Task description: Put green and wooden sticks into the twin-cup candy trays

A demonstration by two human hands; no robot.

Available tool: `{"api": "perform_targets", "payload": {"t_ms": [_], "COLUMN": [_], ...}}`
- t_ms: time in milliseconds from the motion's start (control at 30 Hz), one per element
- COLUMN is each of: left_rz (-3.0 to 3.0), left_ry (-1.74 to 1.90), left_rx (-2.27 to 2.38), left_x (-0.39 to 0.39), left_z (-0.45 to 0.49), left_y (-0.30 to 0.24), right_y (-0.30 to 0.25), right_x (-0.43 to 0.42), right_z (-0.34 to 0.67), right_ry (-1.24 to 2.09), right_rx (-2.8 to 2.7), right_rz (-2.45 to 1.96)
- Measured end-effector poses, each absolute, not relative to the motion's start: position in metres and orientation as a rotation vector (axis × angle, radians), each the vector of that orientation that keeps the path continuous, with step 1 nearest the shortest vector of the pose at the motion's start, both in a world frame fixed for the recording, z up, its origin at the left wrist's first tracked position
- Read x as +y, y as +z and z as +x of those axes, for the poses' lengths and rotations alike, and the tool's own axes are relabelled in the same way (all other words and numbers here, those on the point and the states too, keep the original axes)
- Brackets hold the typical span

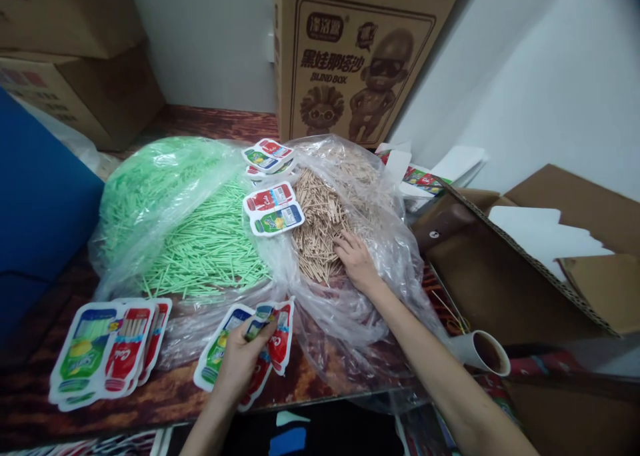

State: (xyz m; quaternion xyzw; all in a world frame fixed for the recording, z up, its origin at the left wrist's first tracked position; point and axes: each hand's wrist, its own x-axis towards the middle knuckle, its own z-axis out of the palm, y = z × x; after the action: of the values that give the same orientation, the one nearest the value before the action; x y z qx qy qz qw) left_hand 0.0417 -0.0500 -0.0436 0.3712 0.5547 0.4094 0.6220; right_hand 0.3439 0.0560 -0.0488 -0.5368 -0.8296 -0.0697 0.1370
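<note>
My left hand [241, 357] is closed on a bottle-shaped Sprite and Cola packet [281, 339] at the table's front edge. Another such packet [213, 359] lies under that hand. My right hand [357, 261] touches the pile of brown sticks [317, 233], its fingers bent and slightly apart; the thumb is hidden. Beside that pile, green sticks [205, 243] spill from a clear plastic bag [165, 243]. A Cola and Sprite packet [273, 209] sits between the piles, with more packets [267, 156] behind it. At front left lies a stack of packets [107, 353], sticks showing in their windows.
A tall printed carton [350, 63] stands at the back. On the right are an open cardboard box [480, 269] and a paper cup [483, 353] holding something brown. More cartons [80, 89] are at back left, near a blue panel [40, 223].
</note>
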Motion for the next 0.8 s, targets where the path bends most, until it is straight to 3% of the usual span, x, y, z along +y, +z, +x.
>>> {"api": "perform_targets", "payload": {"t_ms": [200,467,633,800], "left_rz": [0.855,0.863,0.889,1.252], "left_ry": [0.928,0.937,0.896,0.792], "left_rx": [1.311,1.295,1.313,1.137], "left_x": [-0.052,-0.053,-0.056,-0.053], "left_z": [0.034,0.044,0.044,0.066], "left_y": [-0.048,-0.038,-0.033,-0.007], "right_y": [-0.034,-0.030,-0.031,-0.024], "right_x": [0.062,0.077,0.068,0.059], "right_z": [0.337,0.315,0.317,0.323], "right_ry": [0.467,0.821,0.897,0.753], "right_rx": [-1.812,-1.465,-1.359,-1.350], "right_rz": [-1.597,-1.570,-1.550,-1.608]}}
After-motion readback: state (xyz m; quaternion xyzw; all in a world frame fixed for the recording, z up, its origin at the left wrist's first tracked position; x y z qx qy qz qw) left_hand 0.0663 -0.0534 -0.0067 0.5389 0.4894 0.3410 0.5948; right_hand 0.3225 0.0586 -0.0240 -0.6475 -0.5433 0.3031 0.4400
